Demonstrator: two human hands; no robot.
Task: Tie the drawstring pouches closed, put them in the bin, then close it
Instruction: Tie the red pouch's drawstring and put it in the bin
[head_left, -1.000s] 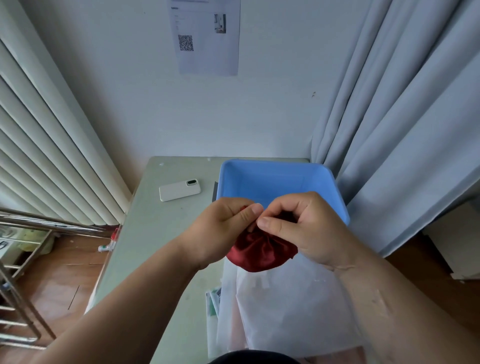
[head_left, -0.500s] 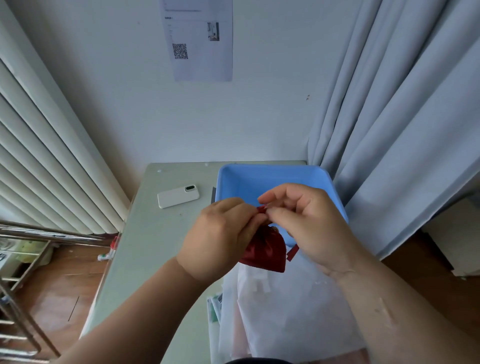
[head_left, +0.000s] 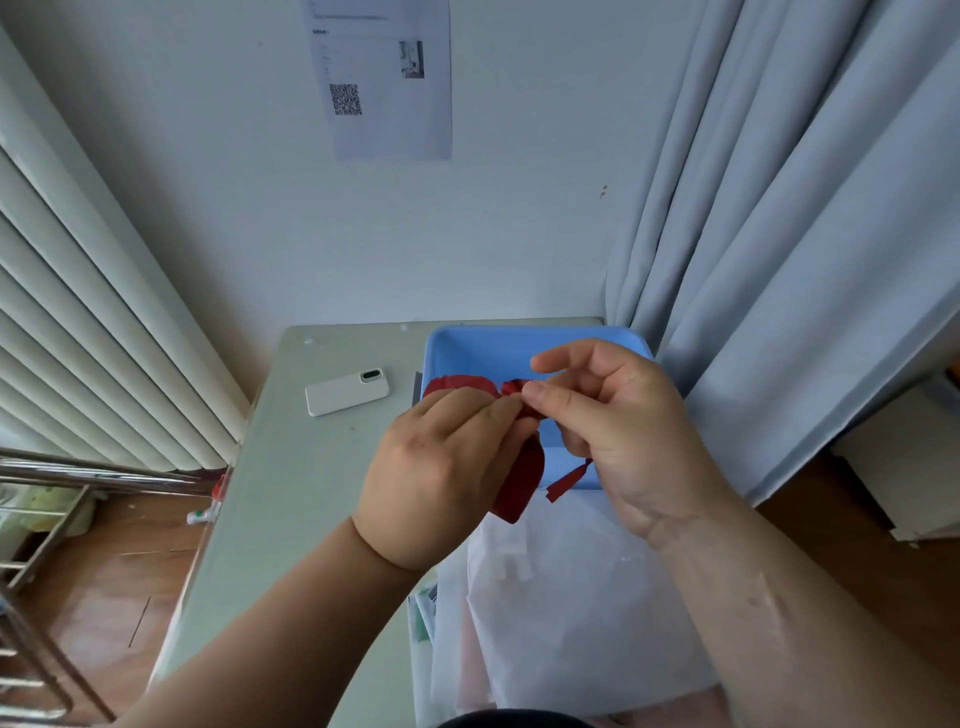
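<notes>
While both hands hold it in the air, the dark red drawstring pouch (head_left: 522, 478) hangs over the near edge of the blue plastic bin (head_left: 519, 333), not touching it. Its cloth is smooth and a little shiny, like satin, and its body hangs down flat to a rounded bottom. The left hand (head_left: 436, 467) has its fingers curled round the neck of the pouch. The right hand (head_left: 623, 431) pinches the gathered, wrinkled top between thumb and forefinger, with the other fingers loosely bent above. A flat red ribbon end (head_left: 569, 482) hangs beside the right palm. The bin is rectangular with rounded corners and stands on a pale green table (head_left: 322, 467). A white phone (head_left: 347, 392) lies to the left of the bin, and a thin translucent white sheet (head_left: 571, 597) lies in front of it.
</notes>
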